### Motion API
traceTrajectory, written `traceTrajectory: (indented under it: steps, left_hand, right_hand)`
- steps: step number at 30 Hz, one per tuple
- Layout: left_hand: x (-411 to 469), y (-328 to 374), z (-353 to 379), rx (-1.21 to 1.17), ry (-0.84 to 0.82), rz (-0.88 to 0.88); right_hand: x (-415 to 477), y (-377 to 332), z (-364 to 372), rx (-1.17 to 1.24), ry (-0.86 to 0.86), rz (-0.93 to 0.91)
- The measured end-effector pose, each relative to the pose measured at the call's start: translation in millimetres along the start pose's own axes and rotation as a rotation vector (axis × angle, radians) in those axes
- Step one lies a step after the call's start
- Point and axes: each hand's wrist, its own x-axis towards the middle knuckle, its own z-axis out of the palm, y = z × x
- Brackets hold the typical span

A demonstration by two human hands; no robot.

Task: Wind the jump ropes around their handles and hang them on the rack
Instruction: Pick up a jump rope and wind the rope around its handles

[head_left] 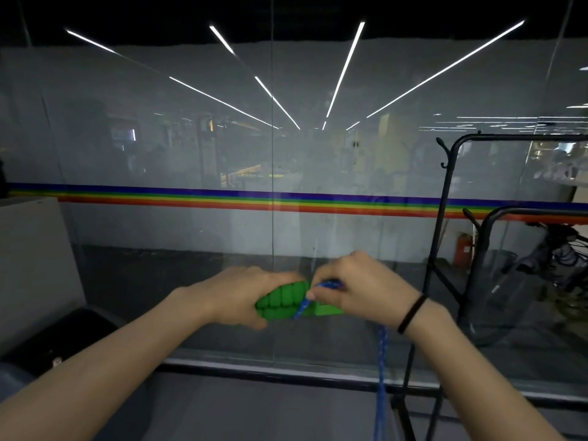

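Observation:
My left hand point(241, 294) grips the ribbed green handles point(283, 302) of a jump rope, held level in front of me. My right hand point(362, 286) pinches the blue rope point(302, 308) where it crosses over the handles. The rest of the rope point(381, 361) hangs straight down below my right wrist and leaves the view at the bottom. A black metal rack point(445, 198) with hooks near its top stands to the right, apart from both hands.
A glass wall point(273, 154) with a rainbow stripe stands right in front. A grey cabinet point(35, 249) and a dark seat point(60, 335) are at the left. A bicycle point(553, 262) shows behind the glass at the right.

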Motion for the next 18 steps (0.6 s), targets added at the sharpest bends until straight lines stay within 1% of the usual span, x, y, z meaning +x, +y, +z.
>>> traceTrajectory:
  steps: [2,4,8,12,14,16,18]
  left_hand:
    - [0,3,-1,-0.005,-0.022,0.026]
    - [0,0,-4,-0.027,-0.028,0.038]
    - [-1,-6,-10,-0.108,-0.031,0.066]
    - [-4,-19,-17,-0.202,-0.04,0.091]
    - [-9,-26,-20,-0.266,-0.053,0.114]
    - [-17,-33,-24,-0.373,-0.065,0.146]
    - [-27,-41,-26,-0.48,-0.071,0.176]
  right_hand:
    - [1,9,-5,0.177,-0.029,0.021]
    - [1,11,-7,0.308,-0.018,0.036]
    - [7,10,-11,0.419,-0.026,0.029]
    - [24,5,-21,0.512,-0.097,0.011]
    - [32,-1,-24,0.583,-0.167,0.009]
    - [42,-4,-21,0.742,-0.211,0.028]
    - [49,-6,-11,0.895,-0.184,0.064]
